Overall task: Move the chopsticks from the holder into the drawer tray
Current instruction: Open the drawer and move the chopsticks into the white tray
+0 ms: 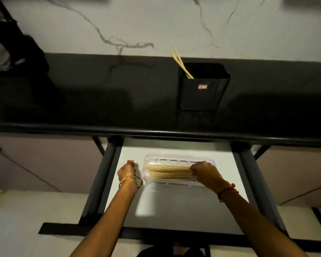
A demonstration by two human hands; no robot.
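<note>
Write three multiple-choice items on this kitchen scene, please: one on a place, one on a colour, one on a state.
1. Where does the clear plastic tray lie?
A. on the countertop
B. in the open drawer
C. on the floor

2. What colour is the rectangular chopstick holder?
A. black
B. white
C. red

3. What is the right hand doing?
A. hanging idle
B. lifting the holder
C. gripping the pale wooden chopsticks in the tray

Answers:
1 B, the tray sits on the white floor of the pulled-out drawer.
2 A, the holder is black with a small red label.
3 C, its fingers curl round the right ends of the bundle; the left hand is beside the tray.
</note>
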